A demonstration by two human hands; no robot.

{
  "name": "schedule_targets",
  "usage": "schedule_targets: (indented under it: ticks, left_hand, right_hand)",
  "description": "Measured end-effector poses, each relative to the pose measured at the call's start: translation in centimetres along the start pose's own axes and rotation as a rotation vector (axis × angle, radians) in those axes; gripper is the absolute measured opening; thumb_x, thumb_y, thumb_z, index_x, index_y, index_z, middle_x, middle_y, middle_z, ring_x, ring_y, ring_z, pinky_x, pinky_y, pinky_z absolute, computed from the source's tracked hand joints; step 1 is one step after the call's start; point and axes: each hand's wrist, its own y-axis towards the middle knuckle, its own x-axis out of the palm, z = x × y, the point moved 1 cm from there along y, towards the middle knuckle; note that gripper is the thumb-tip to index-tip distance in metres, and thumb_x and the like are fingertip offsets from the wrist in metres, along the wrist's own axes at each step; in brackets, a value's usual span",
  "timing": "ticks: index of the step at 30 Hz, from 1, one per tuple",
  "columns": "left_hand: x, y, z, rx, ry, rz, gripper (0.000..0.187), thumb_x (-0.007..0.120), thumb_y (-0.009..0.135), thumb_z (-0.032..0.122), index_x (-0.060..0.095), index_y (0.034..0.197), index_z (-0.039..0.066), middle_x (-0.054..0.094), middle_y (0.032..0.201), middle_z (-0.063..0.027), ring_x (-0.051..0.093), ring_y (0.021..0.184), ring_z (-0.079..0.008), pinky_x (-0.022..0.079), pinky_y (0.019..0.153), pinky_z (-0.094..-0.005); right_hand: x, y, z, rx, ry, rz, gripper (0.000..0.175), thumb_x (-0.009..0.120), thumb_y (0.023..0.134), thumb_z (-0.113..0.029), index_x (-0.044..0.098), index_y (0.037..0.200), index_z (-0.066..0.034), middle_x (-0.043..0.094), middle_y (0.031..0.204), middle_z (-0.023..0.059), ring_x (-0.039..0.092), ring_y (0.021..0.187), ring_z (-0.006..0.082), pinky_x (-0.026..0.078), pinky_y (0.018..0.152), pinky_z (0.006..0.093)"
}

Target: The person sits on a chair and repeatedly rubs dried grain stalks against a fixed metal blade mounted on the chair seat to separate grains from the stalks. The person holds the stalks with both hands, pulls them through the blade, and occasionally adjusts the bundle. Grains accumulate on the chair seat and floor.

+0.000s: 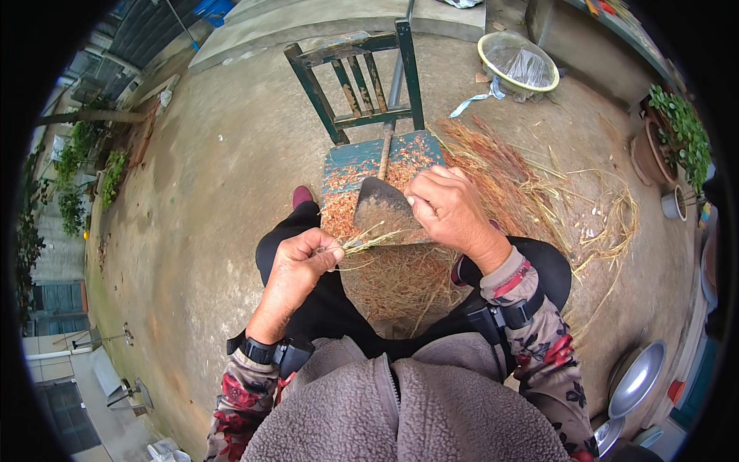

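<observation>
My left hand (306,259) pinches a small bunch of straw stalks (369,241) in front of the chair seat, their tips pointing right. My right hand (447,205) is curled over the right side of a metal shovel blade (378,208); whether it holds a thin stalk or anything else cannot be told. The shovel lies across a worn green wooden chair (346,159), its handle passing back through the chair's backrest. Reddish husks (338,216) cover much of the seat around the blade. A heap of stripped stalks (404,283) lies on the ground between my legs, below the seat edge.
Reddish seed-head stalks (491,167) lie on the concrete right of the chair, beside loose straw (620,219). A plastic-lined basket (517,60) stands at back right. Potted plants (655,150) line the right side, with a metal basin (638,378) at lower right. A concrete step (346,20) lies behind.
</observation>
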Motion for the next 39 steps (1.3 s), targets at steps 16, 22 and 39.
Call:
schedule_targets:
  ticks: [16, 22, 39]
  left_hand:
    - [2.8, 0.8, 2.1, 0.303, 0.442, 0.071, 0.007, 0.070, 0.084, 0.003, 0.065, 0.085, -0.002, 0.059, 0.069, -0.0007, 0.052, 0.067, -0.0053, 0.043, 0.061, -0.0229]
    - [1.0, -0.1, 1.6, 0.060, 0.233, 0.071, 0.001, 0.068, 0.083, 0.001, 0.067, 0.083, 0.000, 0.061, 0.071, 0.0048, 0.053, 0.066, -0.0054, 0.042, 0.062, -0.0214]
    - [2.2, 0.5, 1.9, 0.191, 0.267, 0.094, 0.006, 0.069, 0.085, 0.003, 0.065, 0.082, 0.000, 0.059, 0.071, 0.0058, 0.049, 0.067, -0.0022, 0.042, 0.061, -0.0204]
  right_hand:
    - [1.6, -0.4, -2.9, -0.227, -0.065, -0.130, 0.012, 0.065, 0.069, -0.011, 0.056, 0.077, -0.0084, 0.055, 0.076, 0.0048, 0.054, 0.081, 0.0235, 0.038, 0.076, 0.0404]
    - [-0.6, 0.2, 0.3, -0.015, -0.261, 0.061, 0.011, 0.064, 0.070, -0.009, 0.055, 0.075, -0.0074, 0.055, 0.071, 0.0071, 0.056, 0.075, 0.0263, 0.041, 0.070, 0.0402]
    - [2.4, -0.3, -3.3, -0.250, 0.079, -0.099, 0.012, 0.064, 0.070, -0.009, 0.056, 0.078, -0.0089, 0.054, 0.077, 0.0047, 0.054, 0.080, 0.0237, 0.037, 0.077, 0.0395]
